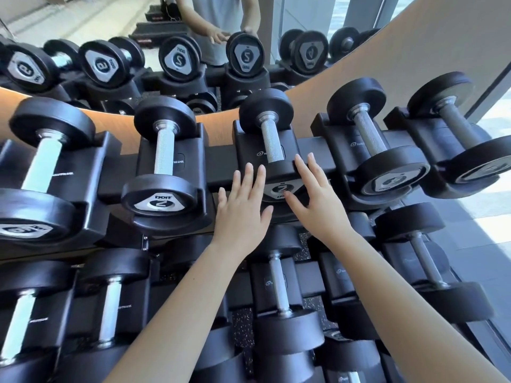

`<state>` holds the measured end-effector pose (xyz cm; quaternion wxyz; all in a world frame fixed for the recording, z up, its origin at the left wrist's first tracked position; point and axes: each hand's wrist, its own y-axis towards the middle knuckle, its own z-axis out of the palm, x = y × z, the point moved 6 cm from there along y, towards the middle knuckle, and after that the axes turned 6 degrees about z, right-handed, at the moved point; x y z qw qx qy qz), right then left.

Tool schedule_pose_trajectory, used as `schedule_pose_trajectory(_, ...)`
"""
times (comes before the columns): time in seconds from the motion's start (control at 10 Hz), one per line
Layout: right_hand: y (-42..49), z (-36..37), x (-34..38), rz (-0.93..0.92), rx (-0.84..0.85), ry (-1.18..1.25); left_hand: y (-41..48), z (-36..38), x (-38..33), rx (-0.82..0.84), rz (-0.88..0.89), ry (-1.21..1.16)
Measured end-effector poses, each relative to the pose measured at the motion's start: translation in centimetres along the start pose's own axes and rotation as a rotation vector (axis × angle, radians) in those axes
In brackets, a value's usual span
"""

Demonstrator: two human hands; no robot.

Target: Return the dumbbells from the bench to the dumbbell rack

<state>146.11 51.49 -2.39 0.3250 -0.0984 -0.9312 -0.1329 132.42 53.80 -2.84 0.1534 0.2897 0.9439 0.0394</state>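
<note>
A black dumbbell marked 2 (272,139) lies in a cradle on the top tier of the dumbbell rack (221,161), its steel handle pointing away from me. My left hand (242,205) hovers flat, fingers spread, just left of its near head. My right hand (312,197) is open too, fingertips resting on the top and right side of that near head. Neither hand grips anything. A second dumbbell marked 2 (163,167) sits in the cradle to the left.
Heavier dumbbells (378,150) fill the cradles on both sides of the top tier, and more dumbbells (279,291) lie on the lower tier under my arms. A mirror (138,51) behind the rack reflects the weights and my body. A window (492,120) stands at the right.
</note>
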Motion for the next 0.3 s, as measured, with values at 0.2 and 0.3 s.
schedule_pose_trajectory(0.2, -1.8, 0.2, 1.3, -0.1, -0.102, -0.094, -3.3, -1.1, 0.7, -0.048, -0.059, 0.059)
schedule_pose_trajectory(0.3, -3.2, 0.6, 2.2, -0.139, -0.137, -0.1, -5.6, -1.5, 1.4, -0.08, -0.103, 0.091)
